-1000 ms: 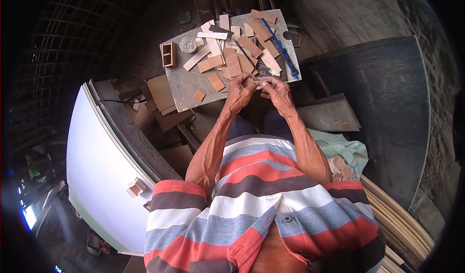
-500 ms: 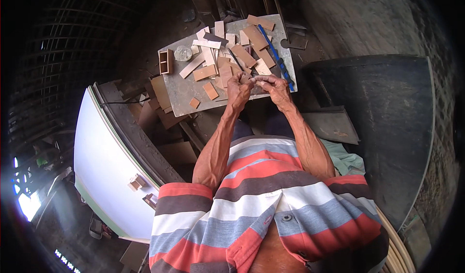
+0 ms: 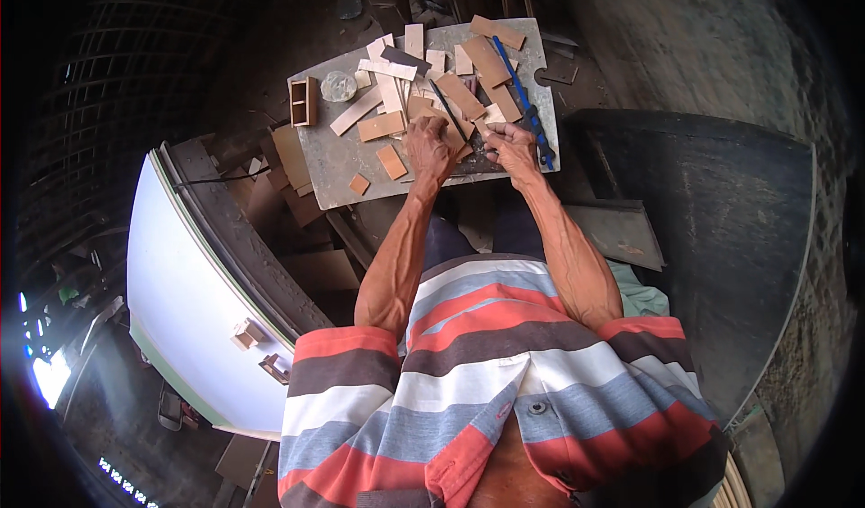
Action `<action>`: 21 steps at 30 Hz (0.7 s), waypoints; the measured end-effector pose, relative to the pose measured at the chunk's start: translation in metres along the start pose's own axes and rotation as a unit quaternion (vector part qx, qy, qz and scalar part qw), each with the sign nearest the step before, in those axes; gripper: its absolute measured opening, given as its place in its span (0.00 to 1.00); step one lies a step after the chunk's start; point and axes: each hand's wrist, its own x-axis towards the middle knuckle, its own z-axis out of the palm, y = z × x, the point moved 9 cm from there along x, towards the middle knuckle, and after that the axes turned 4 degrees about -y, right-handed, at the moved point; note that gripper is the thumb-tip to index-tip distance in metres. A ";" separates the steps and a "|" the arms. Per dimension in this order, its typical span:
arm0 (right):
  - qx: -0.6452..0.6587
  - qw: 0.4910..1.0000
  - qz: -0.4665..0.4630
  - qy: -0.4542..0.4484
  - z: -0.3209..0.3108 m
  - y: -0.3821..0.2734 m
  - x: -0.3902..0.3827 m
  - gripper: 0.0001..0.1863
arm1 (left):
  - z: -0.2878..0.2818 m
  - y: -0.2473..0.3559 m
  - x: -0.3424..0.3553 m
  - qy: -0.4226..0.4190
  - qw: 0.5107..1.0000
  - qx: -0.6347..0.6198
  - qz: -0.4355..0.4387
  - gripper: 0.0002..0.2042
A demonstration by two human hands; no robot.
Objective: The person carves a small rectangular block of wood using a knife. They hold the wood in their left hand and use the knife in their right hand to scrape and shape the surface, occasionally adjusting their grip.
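My left hand (image 3: 432, 147) is over the near part of a low work table (image 3: 333, 170), its fingers curled down by the wood pieces. My right hand (image 3: 511, 150) is a short way to the right, thumb and fingers pressed together; anything in them is too small to make out. Beside the hands lie loose flat wood strips, such as a brown piece (image 3: 460, 96) and a light strip (image 3: 357, 111). A thin dark rod (image 3: 449, 109) slants between the hands. Right of my right hand lies a blue bar clamp (image 3: 520, 87) with black parts.
A small open wooden box (image 3: 312, 102) with a divider stands at the table's left edge, beside a clear round container (image 3: 339, 86). A white panel (image 3: 194, 283) carrying two small wooden pieces is to my left. A large dark board (image 3: 721, 210) leans at right.
My hands, together half a second ago, are now apart. The left has moved slightly left over the wood pieces; the right has drawn away from it. The view has shifted a little.
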 end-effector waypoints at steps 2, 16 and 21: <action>0.011 1.000 -0.004 -0.017 0.006 0.000 0.005 0.12 | 0.003 0.002 0.006 -0.015 0.999 0.035 0.000 0.08; -0.255 0.957 -0.108 0.086 -0.019 -0.009 0.026 0.11 | 0.032 -0.015 -0.014 -0.183 0.754 -0.591 -0.219 0.15; -0.281 0.945 -0.122 0.115 -0.027 -0.014 0.041 0.11 | 0.035 -0.007 -0.018 -0.171 0.740 -0.592 -0.270 0.18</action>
